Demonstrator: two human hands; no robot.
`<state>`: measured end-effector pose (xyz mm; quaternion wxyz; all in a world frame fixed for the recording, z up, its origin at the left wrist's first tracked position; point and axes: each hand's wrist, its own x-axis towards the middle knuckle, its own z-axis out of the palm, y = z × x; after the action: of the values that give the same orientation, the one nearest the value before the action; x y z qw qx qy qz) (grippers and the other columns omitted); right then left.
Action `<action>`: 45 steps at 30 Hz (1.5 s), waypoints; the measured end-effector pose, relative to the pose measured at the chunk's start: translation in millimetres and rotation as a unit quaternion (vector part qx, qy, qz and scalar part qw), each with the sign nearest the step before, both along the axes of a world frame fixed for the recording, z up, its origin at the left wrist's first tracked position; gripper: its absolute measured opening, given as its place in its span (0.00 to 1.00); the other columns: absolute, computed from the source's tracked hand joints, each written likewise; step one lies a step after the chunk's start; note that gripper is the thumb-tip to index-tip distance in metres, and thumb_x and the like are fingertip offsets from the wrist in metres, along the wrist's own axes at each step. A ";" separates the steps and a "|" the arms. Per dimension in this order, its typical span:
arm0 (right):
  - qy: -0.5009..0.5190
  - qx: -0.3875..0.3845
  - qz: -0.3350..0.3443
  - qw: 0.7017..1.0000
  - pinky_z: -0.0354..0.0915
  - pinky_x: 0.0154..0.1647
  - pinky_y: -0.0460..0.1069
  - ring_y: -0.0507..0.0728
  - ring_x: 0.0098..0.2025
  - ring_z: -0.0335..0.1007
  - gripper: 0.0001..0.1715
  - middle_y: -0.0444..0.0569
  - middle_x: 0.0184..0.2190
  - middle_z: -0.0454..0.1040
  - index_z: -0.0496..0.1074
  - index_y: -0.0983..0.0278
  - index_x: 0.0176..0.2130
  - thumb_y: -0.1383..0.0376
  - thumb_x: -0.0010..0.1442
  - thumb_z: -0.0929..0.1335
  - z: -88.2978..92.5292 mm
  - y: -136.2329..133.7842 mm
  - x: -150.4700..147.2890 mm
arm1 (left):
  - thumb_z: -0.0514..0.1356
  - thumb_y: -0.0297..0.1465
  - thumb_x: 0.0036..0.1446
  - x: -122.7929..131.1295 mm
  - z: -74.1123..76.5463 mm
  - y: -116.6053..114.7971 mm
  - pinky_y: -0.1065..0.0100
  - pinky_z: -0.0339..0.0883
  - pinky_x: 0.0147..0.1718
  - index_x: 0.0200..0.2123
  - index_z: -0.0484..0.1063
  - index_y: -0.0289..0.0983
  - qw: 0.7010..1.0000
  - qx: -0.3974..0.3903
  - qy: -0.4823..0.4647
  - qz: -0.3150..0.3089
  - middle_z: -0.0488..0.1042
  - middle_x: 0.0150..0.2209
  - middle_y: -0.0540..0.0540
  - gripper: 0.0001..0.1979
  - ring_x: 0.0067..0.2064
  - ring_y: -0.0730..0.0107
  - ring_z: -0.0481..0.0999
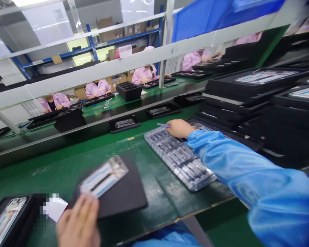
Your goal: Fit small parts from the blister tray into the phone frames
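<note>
Right hand [179, 128]: fingers [170, 126] pinch blue pick [163, 125] over clear parts tray [147, 138], still full. Left hand [78, 221]: blurred, fingers [90, 206] unclear, near 1 phone frame [104, 176] on black mat [128, 195]. Black trays [231, 82] stacked at right.

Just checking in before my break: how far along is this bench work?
Roughly mid-way, hard to say exactly. The stacked black trays on the right may be finished work. In hand: the blurred left hand is beside a phone frame on a black mat, and the right hand holds a blue stick over a clear tray. Left: that tray still looks full of small metal parts.
</note>
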<state>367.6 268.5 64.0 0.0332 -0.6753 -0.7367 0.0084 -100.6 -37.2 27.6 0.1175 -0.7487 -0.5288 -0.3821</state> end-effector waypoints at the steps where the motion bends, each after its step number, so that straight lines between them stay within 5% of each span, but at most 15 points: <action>1: 0.001 -0.008 0.001 1.000 0.66 0.51 0.57 0.60 0.48 0.72 0.20 0.56 0.46 0.76 0.75 0.67 0.48 0.55 0.66 0.65 -0.9 3.5 -3.1 | 0.60 0.28 0.50 20.9 -15.7 11.4 0.44 0.72 0.37 0.59 0.67 0.61 0.998 -0.001 0.062 -0.018 0.80 0.50 0.48 0.34 0.52 0.46 0.79; 4: 0.000 -0.037 -0.007 0.999 0.69 0.50 0.58 0.58 0.48 0.72 0.21 0.53 0.48 0.74 0.72 0.66 0.50 0.54 0.66 0.67 -5.1 14.9 -11.9 | 0.61 0.25 0.47 80.9 -63.5 31.1 0.45 0.73 0.32 0.55 0.72 0.56 0.981 0.009 0.155 -0.119 0.81 0.48 0.44 0.31 0.49 0.46 0.81; 7: -0.007 -0.062 -0.021 0.998 0.71 0.48 0.57 0.58 0.47 0.72 0.20 0.54 0.49 0.73 0.72 0.67 0.50 0.56 0.66 0.68 -9.8 27.2 -13.6 | 0.63 0.26 0.46 113.2 -98.1 31.7 0.40 0.72 0.34 0.48 0.75 0.60 0.991 -0.004 0.107 -0.086 0.82 0.44 0.42 0.27 0.48 0.44 0.81; 14: -0.021 -0.080 -0.041 0.996 0.71 0.49 0.58 0.58 0.49 0.72 0.20 0.54 0.50 0.73 0.71 0.67 0.52 0.57 0.65 0.68 -28.3 49.6 -6.6 | 0.68 0.35 0.41 121.8 -112.5 23.8 0.34 0.67 0.35 0.45 0.76 0.58 0.996 -0.043 0.033 -0.072 0.82 0.40 0.36 0.24 0.46 0.39 0.80; 22: 0.001 -0.056 -0.077 0.995 0.70 0.49 0.58 0.58 0.48 0.72 0.20 0.54 0.49 0.73 0.71 0.67 0.51 0.56 0.66 0.68 -42.3 52.6 -2.7 | 0.65 0.32 0.47 126.5 -96.0 12.3 0.44 0.69 0.41 0.38 0.76 0.48 0.997 -0.035 -0.034 -0.063 0.80 0.40 0.43 0.12 0.46 0.45 0.79; 28: 0.087 -0.029 -0.105 0.990 0.70 0.47 0.56 0.56 0.44 0.72 0.17 0.50 0.43 0.75 0.73 0.66 0.45 0.55 0.65 0.68 -29.4 41.5 0.9 | 0.59 0.26 0.55 114.2 -63.5 13.1 0.47 0.68 0.46 0.42 0.75 0.42 0.989 -0.073 -0.091 -0.090 0.76 0.45 0.41 0.11 0.51 0.49 0.73; 32: 0.202 -0.007 -0.119 0.972 0.65 0.36 0.50 0.55 0.33 0.70 0.15 0.49 0.30 0.74 0.76 0.68 0.36 0.57 0.58 0.72 -16.1 26.7 -1.9 | 0.59 0.25 0.57 104.3 -45.5 19.2 0.52 0.68 0.47 0.42 0.74 0.42 0.981 -0.117 -0.111 -0.112 0.75 0.45 0.43 0.10 0.51 0.54 0.71; 35: 0.315 0.001 -0.117 0.942 0.56 0.25 0.49 0.52 0.23 0.62 0.18 0.45 0.19 0.67 0.77 0.69 0.33 0.55 0.53 0.73 -5.2 10.4 -8.9 | 0.58 0.25 0.57 101.6 -34.8 23.3 0.55 0.67 0.48 0.41 0.73 0.41 0.965 -0.161 -0.170 -0.116 0.75 0.44 0.45 0.10 0.49 0.57 0.72; 39: 0.464 -0.012 -0.070 0.883 0.48 0.18 0.48 0.47 0.18 0.49 0.29 0.40 0.18 0.59 0.72 0.67 0.35 0.45 0.50 0.74 8.4 -23.9 -30.3 | 0.59 0.25 0.57 107.1 -19.2 32.0 0.60 0.66 0.47 0.41 0.73 0.40 0.922 -0.242 -0.278 -0.115 0.75 0.42 0.47 0.10 0.45 0.62 0.73; 43: 0.559 -0.067 -0.005 0.826 0.49 0.17 0.46 0.47 0.18 0.48 0.30 0.38 0.19 0.58 0.69 0.64 0.35 0.42 0.49 0.74 10.6 -84.8 -76.1 | 0.62 0.27 0.56 121.0 -6.5 47.6 0.65 0.66 0.42 0.41 0.74 0.40 0.860 -0.333 -0.374 -0.099 0.76 0.38 0.49 0.09 0.40 0.67 0.74; 45: 0.627 -0.109 0.022 0.771 0.47 0.17 0.46 0.46 0.18 0.49 0.26 0.40 0.21 0.63 0.68 0.63 0.36 0.46 0.51 0.75 5.5 -124.5 -106.4 | 0.64 0.29 0.55 129.1 -5.2 56.0 0.66 0.65 0.41 0.42 0.74 0.39 0.822 -0.358 -0.427 -0.119 0.76 0.38 0.49 0.09 0.38 0.69 0.73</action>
<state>261.1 144.0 69.5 0.4135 -0.5030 -0.5609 0.5112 28.5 18.7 22.4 -0.4428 -0.5570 -0.5329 -0.4580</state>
